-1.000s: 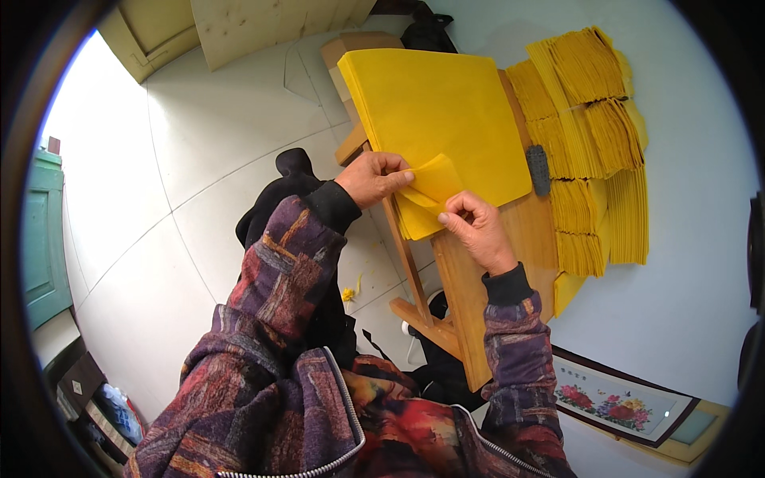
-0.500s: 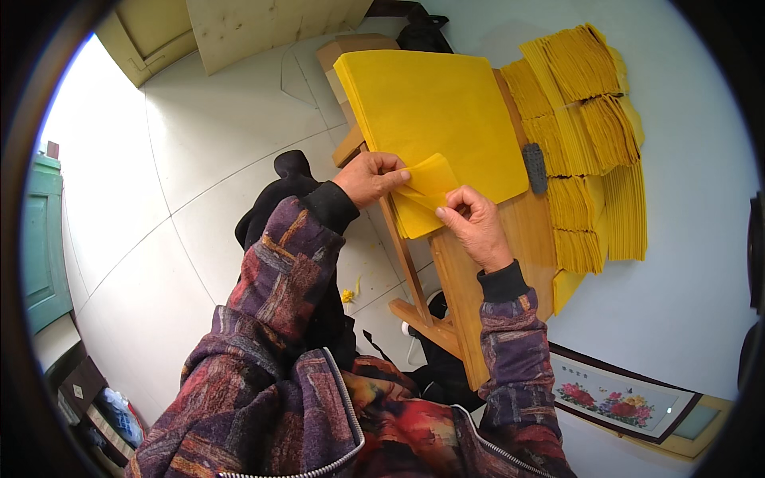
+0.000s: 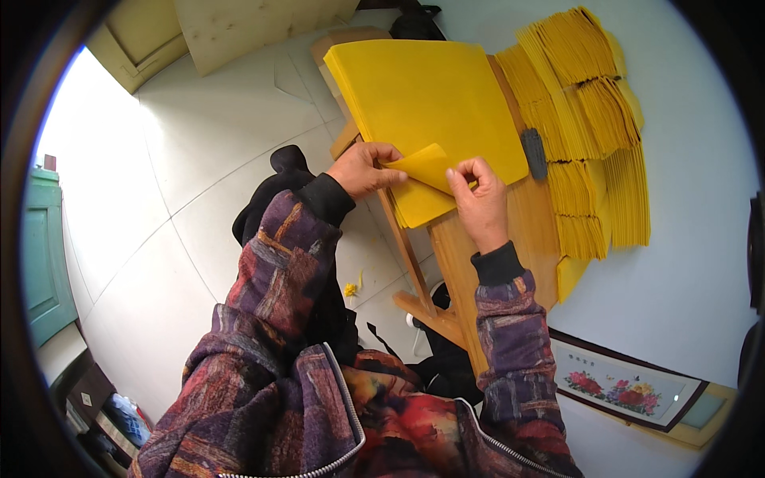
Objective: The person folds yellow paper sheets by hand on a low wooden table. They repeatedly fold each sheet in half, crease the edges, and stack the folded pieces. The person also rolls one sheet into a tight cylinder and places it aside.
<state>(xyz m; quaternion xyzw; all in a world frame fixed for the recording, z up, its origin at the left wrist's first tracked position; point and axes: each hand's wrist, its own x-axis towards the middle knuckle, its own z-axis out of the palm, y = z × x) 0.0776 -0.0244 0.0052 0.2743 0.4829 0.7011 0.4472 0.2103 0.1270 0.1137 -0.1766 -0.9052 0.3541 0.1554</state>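
A thick stack of yellow paper sheets (image 3: 430, 88) lies on a wooden table (image 3: 518, 239). At its near edge, the corner of a top yellow sheet (image 3: 430, 166) is lifted and folded back. My left hand (image 3: 365, 169) pinches this sheet at the left, its thumb stretched along the fold. My right hand (image 3: 480, 199) is closed, thumb and forefinger pinched at the right end of the folded part. A dark grey block (image 3: 534, 154) rests beside the stack's right edge.
Piled bundles of folded yellow paper (image 3: 590, 127) stand right of the table against the wall. A framed flower picture (image 3: 621, 386) is at the lower right. Yellow scraps (image 3: 351, 290) lie on the tiled floor (image 3: 207, 143). A teal cabinet (image 3: 49, 247) is far left.
My right hand has moved up and slightly right, drawing the sheet's corner into a larger fold. My left hand has shifted slightly up and left. The whole view has moved a little.
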